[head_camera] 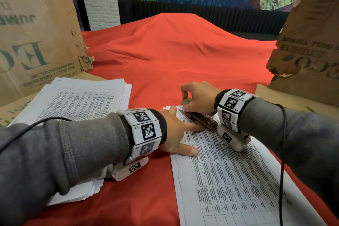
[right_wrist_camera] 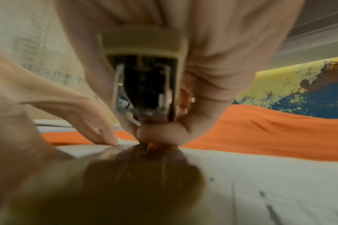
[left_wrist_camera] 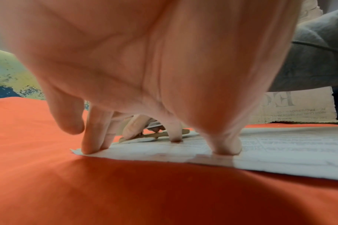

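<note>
A printed sheet set (head_camera: 233,172) with tables lies on the red cloth at the right. My left hand (head_camera: 180,134) presses its straight fingertips (left_wrist_camera: 89,150) and thumb down on the sheet's top left corner. My right hand (head_camera: 200,98) grips a stapler (head_camera: 200,118) set over that same corner, fingers curled over its top. In the right wrist view the stapler (right_wrist_camera: 143,85) opens toward the camera, its base blurred below. In the left wrist view the stapler's base (left_wrist_camera: 145,137) shows beyond my fingers.
A thick stack of printed papers (head_camera: 80,108) lies at the left under my left forearm. Cardboard boxes stand at the left (head_camera: 34,33) and right (head_camera: 310,42). The red cloth (head_camera: 165,57) rises into a hump at the back.
</note>
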{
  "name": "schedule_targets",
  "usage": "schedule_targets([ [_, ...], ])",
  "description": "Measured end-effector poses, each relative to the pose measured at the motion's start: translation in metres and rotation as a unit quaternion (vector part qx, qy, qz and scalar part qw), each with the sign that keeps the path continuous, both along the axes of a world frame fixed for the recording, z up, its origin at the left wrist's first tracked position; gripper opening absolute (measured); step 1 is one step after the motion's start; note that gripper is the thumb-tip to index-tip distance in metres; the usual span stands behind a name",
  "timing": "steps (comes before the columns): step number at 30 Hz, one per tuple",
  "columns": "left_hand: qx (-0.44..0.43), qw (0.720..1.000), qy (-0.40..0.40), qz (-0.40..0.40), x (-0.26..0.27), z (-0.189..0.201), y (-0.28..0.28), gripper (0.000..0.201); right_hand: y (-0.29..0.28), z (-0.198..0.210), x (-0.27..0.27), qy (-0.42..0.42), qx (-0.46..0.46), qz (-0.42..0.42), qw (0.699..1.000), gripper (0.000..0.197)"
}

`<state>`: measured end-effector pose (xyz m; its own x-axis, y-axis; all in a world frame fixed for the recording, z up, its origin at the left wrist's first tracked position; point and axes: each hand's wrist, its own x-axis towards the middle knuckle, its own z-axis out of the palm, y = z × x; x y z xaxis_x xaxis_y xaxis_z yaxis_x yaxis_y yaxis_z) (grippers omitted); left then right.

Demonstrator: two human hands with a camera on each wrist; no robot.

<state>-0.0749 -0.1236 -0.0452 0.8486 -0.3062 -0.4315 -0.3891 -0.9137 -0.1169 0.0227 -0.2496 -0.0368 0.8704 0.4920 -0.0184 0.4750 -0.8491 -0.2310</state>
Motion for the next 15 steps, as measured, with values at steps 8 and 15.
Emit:
schedule_targets([
  [8,0.005,1.000,0.001,-0.008,0.002,0.000,0.000,0.078,0.018,-0.002,0.018,0.010,0.005,0.001,1.000,0.009],
  [15,-0.004,1.000,0.003,-0.015,0.000,0.000,0.002,0.080,0.033,0.000,0.028,-0.007,0.020,-0.016,1.000,0.013],
])
